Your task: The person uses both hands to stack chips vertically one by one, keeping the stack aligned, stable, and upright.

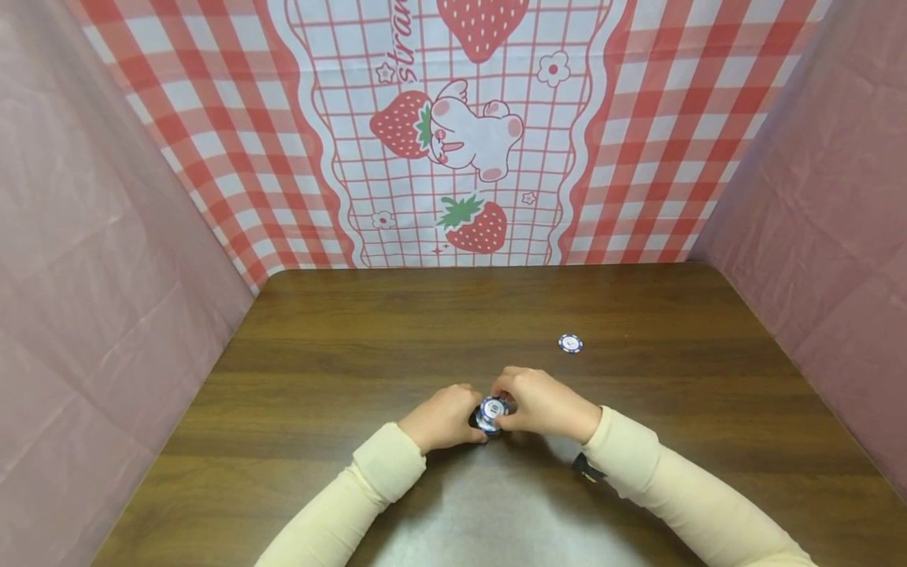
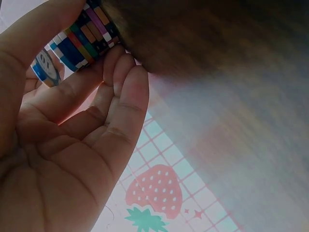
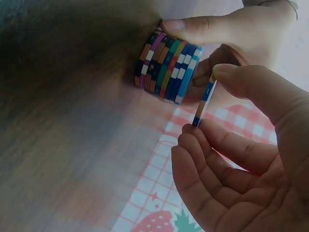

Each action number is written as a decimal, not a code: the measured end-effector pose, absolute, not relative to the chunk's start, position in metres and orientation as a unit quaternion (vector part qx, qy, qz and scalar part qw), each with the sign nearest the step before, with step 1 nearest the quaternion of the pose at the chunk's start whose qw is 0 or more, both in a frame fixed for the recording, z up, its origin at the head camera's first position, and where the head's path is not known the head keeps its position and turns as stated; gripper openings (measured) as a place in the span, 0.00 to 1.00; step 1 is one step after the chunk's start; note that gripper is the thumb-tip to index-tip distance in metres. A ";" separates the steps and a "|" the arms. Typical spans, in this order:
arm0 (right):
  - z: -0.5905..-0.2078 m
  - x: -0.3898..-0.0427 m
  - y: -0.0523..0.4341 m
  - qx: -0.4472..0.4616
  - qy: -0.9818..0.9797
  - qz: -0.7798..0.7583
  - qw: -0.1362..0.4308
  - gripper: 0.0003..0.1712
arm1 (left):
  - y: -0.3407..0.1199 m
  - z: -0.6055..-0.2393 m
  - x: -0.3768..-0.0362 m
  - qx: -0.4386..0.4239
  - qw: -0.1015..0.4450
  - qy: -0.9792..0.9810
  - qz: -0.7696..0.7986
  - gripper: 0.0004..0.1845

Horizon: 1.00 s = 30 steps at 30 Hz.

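A stack of poker chips (image 3: 166, 65) in several colours stands on the table, blue-and-white ones on top. My left hand (image 1: 442, 417) holds this stack from the left, thumb on the near side and fingers round the far side. Just above the stack, my right hand (image 1: 542, 402) pinches a single blue-and-white poker chip (image 1: 494, 408) by its edge between thumb and fingers. In the right wrist view that chip is tilted, with a gap between it and the top of the stack. The left wrist view shows the stack (image 2: 87, 38) partly hidden behind the thumb.
Another blue-and-white poker chip (image 1: 570, 343) lies flat on the brown wooden table (image 1: 340, 339), beyond my right hand. A strawberry-patterned cloth (image 1: 453, 157) hangs at the table's back edge, and pink cloth (image 1: 106, 276) hangs along both sides.
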State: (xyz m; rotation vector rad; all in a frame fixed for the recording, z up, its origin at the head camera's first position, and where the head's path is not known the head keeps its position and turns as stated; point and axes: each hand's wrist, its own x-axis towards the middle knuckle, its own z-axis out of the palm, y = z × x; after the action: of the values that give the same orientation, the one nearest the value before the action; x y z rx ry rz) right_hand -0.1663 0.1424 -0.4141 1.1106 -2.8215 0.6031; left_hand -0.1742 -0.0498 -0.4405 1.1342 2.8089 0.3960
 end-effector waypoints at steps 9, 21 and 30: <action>-0.419 -0.166 0.140 0.376 -0.908 0.184 0.023 0.12 | -0.050 -0.441 -0.174 0.374 0.043 0.917 0.134 0.14; -0.422 -0.166 0.138 0.386 -0.905 0.177 0.015 0.11 | -0.050 -0.442 -0.175 0.375 0.041 0.917 0.131 0.14; -0.420 -0.165 0.136 0.389 -0.903 0.182 0.013 0.10 | -0.050 -0.441 -0.174 0.376 0.043 0.916 0.133 0.15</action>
State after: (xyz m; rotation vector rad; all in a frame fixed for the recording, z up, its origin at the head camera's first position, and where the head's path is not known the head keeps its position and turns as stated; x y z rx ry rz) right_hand -0.1651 0.1356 -0.4205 1.2107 -2.8143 0.5676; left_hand -0.1739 -0.0505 -0.4412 1.1488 2.8015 0.4054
